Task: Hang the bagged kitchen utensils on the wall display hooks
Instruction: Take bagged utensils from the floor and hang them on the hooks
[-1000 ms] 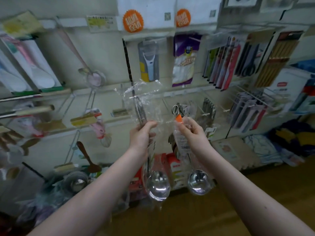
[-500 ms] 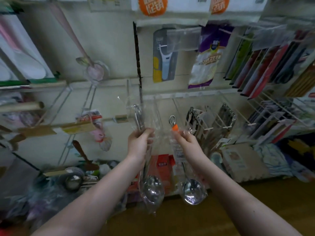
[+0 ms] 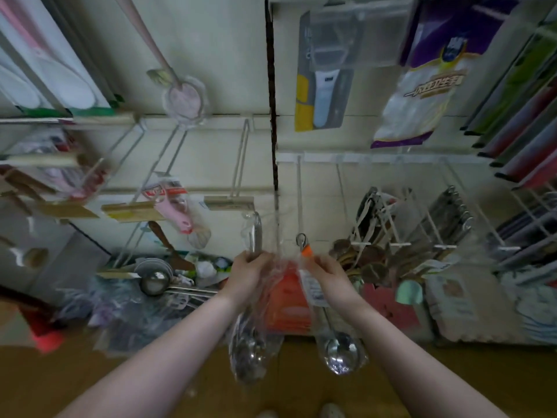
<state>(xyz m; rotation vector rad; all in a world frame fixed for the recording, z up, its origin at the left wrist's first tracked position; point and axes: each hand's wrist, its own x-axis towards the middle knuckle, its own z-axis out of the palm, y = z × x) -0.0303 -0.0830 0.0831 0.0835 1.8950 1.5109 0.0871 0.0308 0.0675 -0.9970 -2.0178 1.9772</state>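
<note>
Bagged ladles, two, steel, each in a clear plastic sleeve; both are being held low in front of the wall display, not yet hanging.

- Left ladle (image 3: 247, 354): the left hand (image 3: 248, 274) is gripping its handle through the plastic, fingers curled round it. The bowl is hanging below the wrist. The handle top is standing just under the price strip (image 3: 229, 203) of a wire hook (image 3: 240, 164).
- Right ladle (image 3: 340, 356): the right hand (image 3: 331, 277) is pinching the upper handle and sleeve below the orange tip (image 3: 306, 251), with the bowl hanging down. The metal ring (image 3: 300, 239) is poking up clear of the hand, just beside the free end of a bare hook (image 3: 298, 191). Whether ring and hook are touching cannot be told.

Step in hand, as judged: the right ladle's ring is being lined up with the bare hook.

Handling notes:
- The ring's opening should be facing the hook's end squarely before going on.
- The loose sleeve is likely slippery, so the pinch should be staying high, near the orange tip.
- The left ladle is best kept low and apart, so that its plastic is not snagging the neighbouring wire.
</note>
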